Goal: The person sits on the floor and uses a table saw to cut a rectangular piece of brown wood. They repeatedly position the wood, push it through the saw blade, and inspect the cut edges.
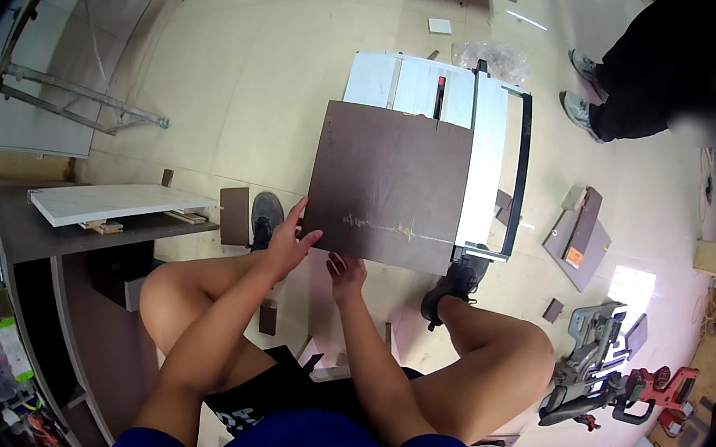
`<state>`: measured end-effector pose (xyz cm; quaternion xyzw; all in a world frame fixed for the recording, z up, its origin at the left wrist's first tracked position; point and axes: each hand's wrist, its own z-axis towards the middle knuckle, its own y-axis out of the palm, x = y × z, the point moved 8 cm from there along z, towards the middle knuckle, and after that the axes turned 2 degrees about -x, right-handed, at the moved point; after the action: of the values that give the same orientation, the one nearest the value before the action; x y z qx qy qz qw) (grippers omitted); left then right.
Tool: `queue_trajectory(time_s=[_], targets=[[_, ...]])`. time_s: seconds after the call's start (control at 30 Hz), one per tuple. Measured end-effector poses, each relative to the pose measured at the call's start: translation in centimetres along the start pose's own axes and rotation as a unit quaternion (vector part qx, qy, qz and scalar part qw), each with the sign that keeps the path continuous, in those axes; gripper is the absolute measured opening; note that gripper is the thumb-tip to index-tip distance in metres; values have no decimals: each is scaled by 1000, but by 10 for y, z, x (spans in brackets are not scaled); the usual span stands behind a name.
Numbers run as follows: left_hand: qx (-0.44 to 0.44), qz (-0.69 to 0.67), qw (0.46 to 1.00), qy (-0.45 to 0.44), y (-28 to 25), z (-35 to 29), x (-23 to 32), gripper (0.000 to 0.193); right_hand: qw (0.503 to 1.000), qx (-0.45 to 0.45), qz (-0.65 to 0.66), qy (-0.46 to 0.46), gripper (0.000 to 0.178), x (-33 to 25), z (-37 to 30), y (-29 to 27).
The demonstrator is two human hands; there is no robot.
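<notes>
A square brown board point(389, 183) with scratches and pale scrawled marks near its front edge lies flat on a table saw point(484, 167). Beyond the board's far edge, the saw's pale top shows a slot with a red part in it. My left hand point(288, 244) grips the board's near left corner, fingers along the left side and thumb at the front edge. At the front edge, just right of that corner, my right hand point(346, 277) has its curled fingers against the board, their tips partly hidden beneath it.
A black rail point(519, 176) runs along the saw's right side. A white panel point(122, 204) rests on a dark cabinet at left. Board offcuts point(579, 240), a mitre saw point(590, 356) and red power tools point(661, 390) lie at right. Another person's shoes point(579, 107) stand far right.
</notes>
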<state>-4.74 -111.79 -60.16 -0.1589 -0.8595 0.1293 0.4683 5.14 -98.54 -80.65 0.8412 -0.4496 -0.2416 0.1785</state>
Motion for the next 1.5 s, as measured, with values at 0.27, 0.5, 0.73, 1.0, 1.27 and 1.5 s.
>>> queue_trajectory(time_s=[0.27, 0.5, 0.73, 1.0, 1.27, 1.5], targets=[[16, 117, 983, 142, -6, -9, -28, 78, 963, -95, -111, -227, 20, -34, -77, 26], [33, 99, 990, 91, -7, -22, -23, 80, 924, -72, -248, -283, 42, -44, -87, 47], [18, 73, 995, 71, -1, -23, -18, 81, 934, -41, -221, -278, 41, -47, -88, 44], [3, 166, 982, 93, -4, -46, -44, 81, 943, -59, -217, -247, 40, -29, -111, 20], [-33, 141, 987, 69, 9, -81, -63, 84, 960, -25, -173, -217, 39, -15, -128, -19], [69, 125, 963, 230, 9, -62, -62, 82, 955, -39, -208, -206, 35, -36, -116, 1]])
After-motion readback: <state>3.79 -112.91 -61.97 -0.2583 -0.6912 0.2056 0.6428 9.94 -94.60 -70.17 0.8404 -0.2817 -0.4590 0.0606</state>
